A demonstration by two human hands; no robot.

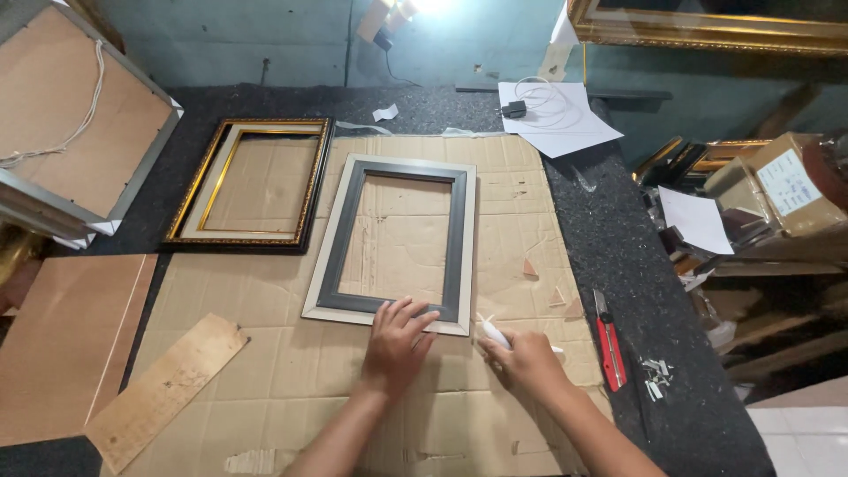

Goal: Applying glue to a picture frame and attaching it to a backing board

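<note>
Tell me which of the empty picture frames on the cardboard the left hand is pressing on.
The grey frame with the cream border, in the middle of the cardboard: the left hand lies on its near edge. The black-and-gold frame further left lies untouched.

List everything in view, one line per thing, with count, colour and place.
Grey frame: one, grey and cream, centre of cardboard.
Gold frame: one, black and gold, left of it.
Cardboard sheet: one, brown, on dark bench.
Wood strip: one, light brown, lower left.
Utility knife: one, red, right.
White paper: one sheet, top right.
Left hand: flat on grey frame's bottom edge.
Right hand: closed on white tool.
</note>
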